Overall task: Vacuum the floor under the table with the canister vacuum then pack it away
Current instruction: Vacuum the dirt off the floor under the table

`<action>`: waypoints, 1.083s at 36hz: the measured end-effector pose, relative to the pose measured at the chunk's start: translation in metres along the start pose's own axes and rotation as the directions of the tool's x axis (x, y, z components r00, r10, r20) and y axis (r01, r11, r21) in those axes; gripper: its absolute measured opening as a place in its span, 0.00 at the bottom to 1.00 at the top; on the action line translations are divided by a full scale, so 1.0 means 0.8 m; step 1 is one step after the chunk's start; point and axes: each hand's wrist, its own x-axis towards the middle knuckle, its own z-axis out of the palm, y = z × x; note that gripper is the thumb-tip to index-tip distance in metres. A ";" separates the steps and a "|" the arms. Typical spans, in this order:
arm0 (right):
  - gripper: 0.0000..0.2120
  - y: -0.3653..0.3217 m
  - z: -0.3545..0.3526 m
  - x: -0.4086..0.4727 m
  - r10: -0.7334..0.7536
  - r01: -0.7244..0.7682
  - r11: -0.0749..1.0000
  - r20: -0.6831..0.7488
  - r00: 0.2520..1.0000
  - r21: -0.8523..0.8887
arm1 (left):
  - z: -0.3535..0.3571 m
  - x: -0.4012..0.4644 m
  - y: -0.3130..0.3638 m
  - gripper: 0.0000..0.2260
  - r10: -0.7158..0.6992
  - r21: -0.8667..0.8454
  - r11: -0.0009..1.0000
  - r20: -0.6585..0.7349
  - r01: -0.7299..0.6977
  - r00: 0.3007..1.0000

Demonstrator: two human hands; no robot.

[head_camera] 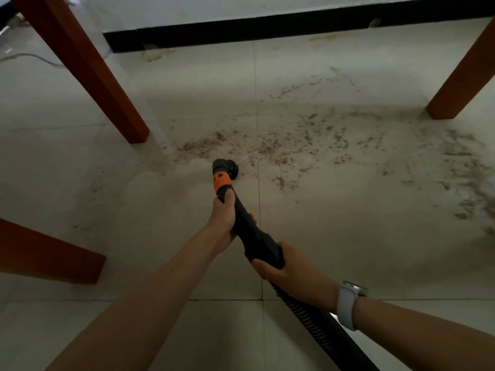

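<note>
I hold a black vacuum wand [254, 236] with an orange collar [221, 181] and a small round brush nozzle [227, 167] touching the pale tiled floor. My left hand [223, 218] grips the wand just below the orange collar. Lower down, my right hand [289, 269], a white watch on its wrist, grips the handle where the ribbed black hose [316, 322] joins. Brown crumbs and dirt [294, 140] are scattered on the floor ahead and to the right of the nozzle. The canister itself is out of view.
Three reddish wooden table legs stand around: one at the left [88, 68], one at the far right [460, 79], one at the near left [51, 255]. A white wall with black skirting [267, 30] runs behind. A thin cable [32, 57] lies at the far left.
</note>
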 end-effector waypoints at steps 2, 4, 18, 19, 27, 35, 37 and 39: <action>0.18 0.006 -0.002 -0.012 0.002 -0.003 0.999 0.017 1.000 0.042 | 0.002 -0.010 -0.009 0.22 -0.017 -0.012 1.000 0.025 0.017 1.000; 0.18 0.010 -0.002 -0.025 0.011 -0.012 0.998 0.012 1.000 0.054 | 0.003 -0.018 -0.018 0.21 -0.020 -0.015 1.000 0.033 0.021 0.999; 0.15 0.002 -0.005 -0.003 0.018 -0.016 0.998 -0.023 1.000 0.060 | 0.014 0.003 0.000 0.20 -0.011 -0.031 0.999 0.045 0.012 0.999; 0.16 -0.001 -0.007 0.005 0.026 -0.025 0.997 -0.012 1.000 0.073 | 0.015 0.008 0.006 0.19 -0.013 -0.041 0.999 0.040 0.014 0.999; 0.18 -0.017 -0.017 0.064 0.008 -0.007 1.000 -0.038 0.999 0.025 | 0.020 0.052 0.038 0.21 0.025 -0.035 0.999 -0.052 -0.027 0.998; 0.18 -0.020 -0.025 0.078 0.027 -0.030 0.999 -0.092 0.995 -0.026 | 0.031 0.069 0.056 0.24 -0.004 0.008 1.000 -0.025 0.004 1.000; 0.18 -0.016 -0.029 0.073 0.037 -0.041 0.998 -0.088 0.995 -0.045 | 0.037 0.066 0.052 0.23 -0.013 0.004 1.000 -0.003 0.013 1.000; 0.18 -0.010 -0.030 0.067 0.043 -0.047 0.998 -0.087 0.995 -0.045 | 0.042 0.062 0.046 0.22 -0.018 0.002 1.000 0.016 0.018 1.000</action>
